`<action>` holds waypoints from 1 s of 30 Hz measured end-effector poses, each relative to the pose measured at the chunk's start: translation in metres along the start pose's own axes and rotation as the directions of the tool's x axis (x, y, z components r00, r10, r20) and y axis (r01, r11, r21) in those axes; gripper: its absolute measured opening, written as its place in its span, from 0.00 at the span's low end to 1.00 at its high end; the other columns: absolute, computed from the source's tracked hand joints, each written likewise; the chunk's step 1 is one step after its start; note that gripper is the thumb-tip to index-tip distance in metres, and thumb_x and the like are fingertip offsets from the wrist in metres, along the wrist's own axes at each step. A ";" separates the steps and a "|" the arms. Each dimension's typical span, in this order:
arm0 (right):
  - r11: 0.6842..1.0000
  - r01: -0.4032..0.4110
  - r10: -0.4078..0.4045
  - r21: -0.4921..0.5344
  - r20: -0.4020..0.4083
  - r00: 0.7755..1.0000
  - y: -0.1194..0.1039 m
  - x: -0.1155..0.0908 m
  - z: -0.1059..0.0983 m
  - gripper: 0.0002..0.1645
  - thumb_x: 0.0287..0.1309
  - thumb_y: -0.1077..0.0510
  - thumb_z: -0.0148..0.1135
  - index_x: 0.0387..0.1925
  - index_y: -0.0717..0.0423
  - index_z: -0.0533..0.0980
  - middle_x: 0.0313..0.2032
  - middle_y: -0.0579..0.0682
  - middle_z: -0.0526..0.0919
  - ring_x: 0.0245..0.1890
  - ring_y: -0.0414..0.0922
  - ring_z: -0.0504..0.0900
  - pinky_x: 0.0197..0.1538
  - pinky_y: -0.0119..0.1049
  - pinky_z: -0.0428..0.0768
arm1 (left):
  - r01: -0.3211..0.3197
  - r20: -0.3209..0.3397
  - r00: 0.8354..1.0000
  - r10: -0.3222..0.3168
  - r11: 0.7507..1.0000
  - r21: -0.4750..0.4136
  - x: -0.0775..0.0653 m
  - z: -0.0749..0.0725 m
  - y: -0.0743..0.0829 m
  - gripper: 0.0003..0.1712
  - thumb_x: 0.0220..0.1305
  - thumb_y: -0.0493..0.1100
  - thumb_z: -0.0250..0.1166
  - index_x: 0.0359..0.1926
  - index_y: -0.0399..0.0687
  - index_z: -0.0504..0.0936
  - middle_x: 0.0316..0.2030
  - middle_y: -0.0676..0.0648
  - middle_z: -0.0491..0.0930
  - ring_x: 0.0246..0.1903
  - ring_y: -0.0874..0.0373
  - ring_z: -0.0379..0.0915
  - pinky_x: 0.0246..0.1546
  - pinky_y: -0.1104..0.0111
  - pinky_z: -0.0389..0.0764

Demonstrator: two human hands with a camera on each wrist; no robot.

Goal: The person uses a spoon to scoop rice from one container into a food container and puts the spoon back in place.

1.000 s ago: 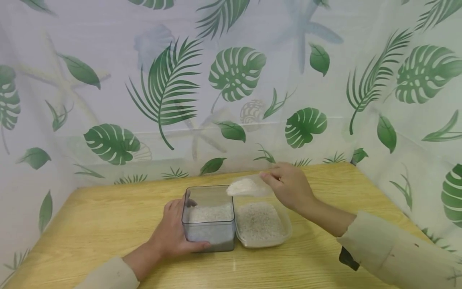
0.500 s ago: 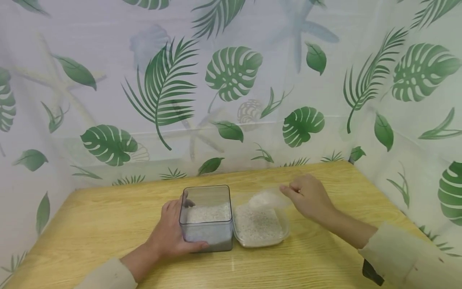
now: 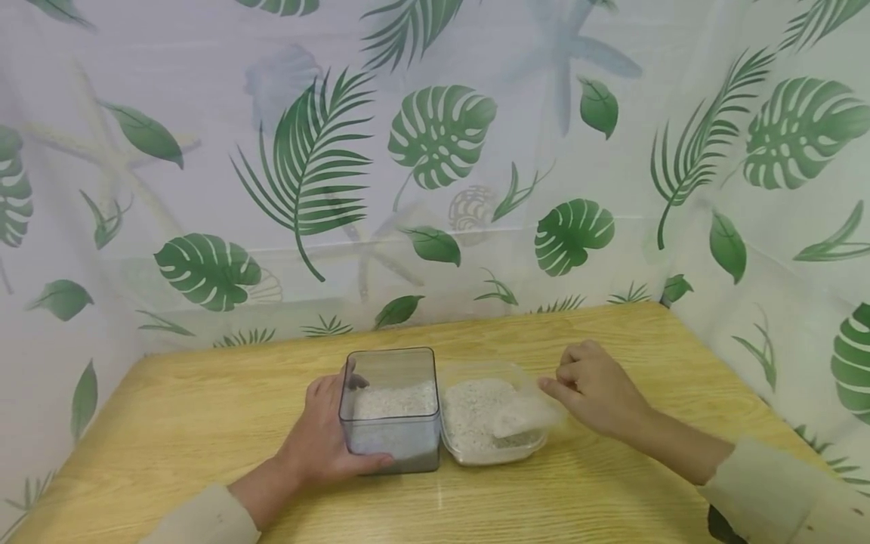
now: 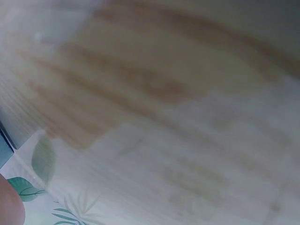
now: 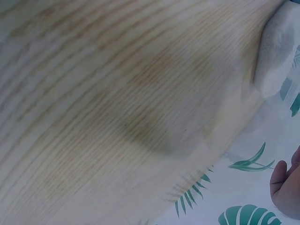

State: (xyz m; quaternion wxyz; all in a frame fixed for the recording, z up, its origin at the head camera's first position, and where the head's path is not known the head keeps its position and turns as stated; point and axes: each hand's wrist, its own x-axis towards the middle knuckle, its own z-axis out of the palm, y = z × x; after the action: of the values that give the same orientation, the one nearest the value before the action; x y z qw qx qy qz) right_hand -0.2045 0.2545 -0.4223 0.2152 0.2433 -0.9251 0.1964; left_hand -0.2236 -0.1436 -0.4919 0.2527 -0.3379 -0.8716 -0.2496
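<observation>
My left hand (image 3: 319,438) grips the left side of a tinted, see-through square container (image 3: 390,442), thumb along its front and fingertips behind the wall. White grains like rice (image 3: 394,400) fill its lower part. Against its right side stands a shallow clear plastic tub (image 3: 492,456) of similar grains (image 3: 472,408). My right hand (image 3: 601,389) pinches the handle of a clear scoop (image 3: 526,415), its blurred bowl tilted down at the grains in the tub's right half. The right wrist view catches part of the tub (image 5: 276,56) and my curled right fingers.
A wood-grain table (image 3: 224,408) carries both containers. Behind it and along both sides hangs a pale sheet (image 3: 435,45) printed with green leaves. A dark object (image 3: 722,525) shows beneath my right sleeve.
My right hand has moved right and down with the scoop, from beside the tinted container's rim into the clear tub. The load of grains on the scoop is less distinct now. My left hand keeps its hold.
</observation>
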 end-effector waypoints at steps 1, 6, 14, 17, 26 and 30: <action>1.000 0.020 -0.020 -0.009 -0.014 1.000 0.001 0.000 0.000 0.30 0.60 0.55 0.69 0.06 0.41 0.66 0.25 0.37 0.73 0.31 0.38 0.66 0.36 0.35 0.69 | 0.002 0.001 1.000 -0.002 1.000 -0.001 0.000 0.000 0.000 0.77 0.44 0.86 0.59 0.79 0.40 0.43 0.54 0.46 0.73 0.56 0.50 0.68 0.61 0.53 0.56; 0.997 0.077 -0.078 -0.031 -0.054 0.995 0.007 0.000 -0.001 0.30 0.57 0.55 0.71 0.06 0.39 0.65 0.24 0.35 0.72 0.29 0.36 0.64 0.35 0.33 0.67 | 0.003 -0.002 1.000 -0.003 1.000 -0.001 0.001 0.001 0.000 0.77 0.44 0.86 0.60 0.77 0.36 0.46 0.54 0.46 0.73 0.55 0.50 0.68 0.60 0.53 0.56; 0.990 0.122 -0.128 -0.070 -0.090 0.988 0.017 -0.002 -0.008 0.30 0.54 0.57 0.73 0.06 0.38 0.65 0.23 0.34 0.71 0.29 0.36 0.65 0.33 0.33 0.69 | 0.002 0.005 1.000 -0.002 1.000 0.004 0.002 0.000 0.000 0.78 0.44 0.86 0.60 0.77 0.34 0.45 0.54 0.45 0.73 0.56 0.51 0.68 0.60 0.53 0.56; 0.988 0.129 -0.137 -0.079 -0.107 0.985 0.021 -0.001 -0.012 0.31 0.52 0.58 0.73 0.06 0.38 0.65 0.23 0.35 0.70 0.29 0.36 0.65 0.33 0.32 0.68 | 0.006 0.003 1.000 -0.006 1.000 0.000 0.002 0.000 0.000 0.78 0.44 0.86 0.60 0.77 0.33 0.46 0.54 0.45 0.73 0.56 0.51 0.68 0.60 0.53 0.56; 0.986 0.092 -0.104 -0.137 -0.084 0.991 0.030 0.001 -0.019 0.29 0.55 0.57 0.72 0.06 0.39 0.66 0.24 0.37 0.73 0.30 0.39 0.67 0.36 0.38 0.69 | 0.002 0.005 1.000 -0.002 1.000 0.013 0.000 -0.001 0.000 0.77 0.44 0.85 0.60 0.78 0.38 0.44 0.54 0.46 0.73 0.56 0.51 0.68 0.60 0.53 0.57; 0.985 0.067 -0.079 -0.160 -0.071 0.994 0.031 0.005 -0.020 0.29 0.57 0.57 0.70 0.06 0.40 0.67 0.24 0.40 0.74 0.30 0.41 0.68 0.38 0.40 0.69 | -0.002 0.004 1.000 0.002 1.000 0.012 0.001 0.000 0.000 0.77 0.44 0.85 0.60 0.78 0.37 0.44 0.54 0.45 0.73 0.55 0.51 0.69 0.61 0.53 0.56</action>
State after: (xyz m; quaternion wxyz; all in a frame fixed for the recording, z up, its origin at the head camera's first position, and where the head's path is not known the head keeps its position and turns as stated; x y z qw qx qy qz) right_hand -0.2186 0.2869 -0.4110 0.2764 0.2516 -0.9192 0.1238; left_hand -0.2241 -0.1436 -0.4914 0.2534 -0.3377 -0.8733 -0.2433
